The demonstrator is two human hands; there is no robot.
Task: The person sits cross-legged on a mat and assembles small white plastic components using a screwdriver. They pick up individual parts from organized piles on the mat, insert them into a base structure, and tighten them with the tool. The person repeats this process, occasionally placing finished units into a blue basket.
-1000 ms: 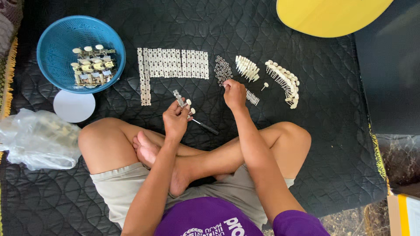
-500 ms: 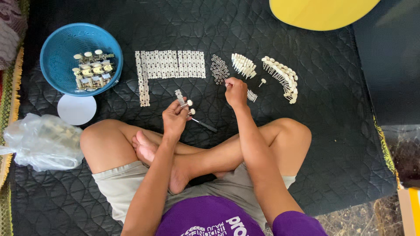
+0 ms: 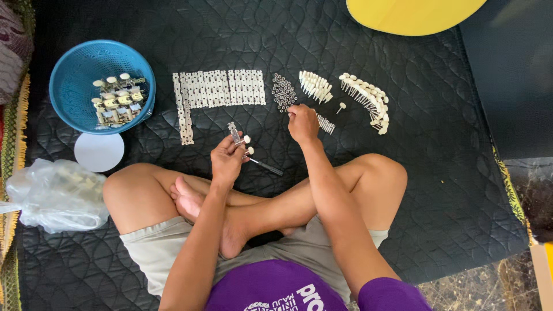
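I sat cross-legged on the black quilted mat [image 3: 438, 144], a small metal strip [image 3: 235, 133] with white knobs pinched in my left hand [image 3: 226, 162].

The strip stood tilted above my left knee, my fingers closed narrowly round its lower end, and a thin dark tool [image 3: 266, 167] lay on the mat just beside that hand. My right hand [image 3: 302, 122] reached forward with its fingertips drawn together at the edge of a pile of small grey rings [image 3: 283, 92]; I could not tell whether anything was between them. Near it lay a heap of white pegs [image 3: 315, 86], a curved row of white-knobbed pins [image 3: 366, 101] and one loose pin [image 3: 341, 106]. Flat metal plates [image 3: 222, 89] lay in rows to the left. Further left stood a blue basket [image 3: 66, 78] holding finished pieces, with a white round lid [image 3: 99, 152] and a clear plastic bag [image 3: 55, 196] below it.
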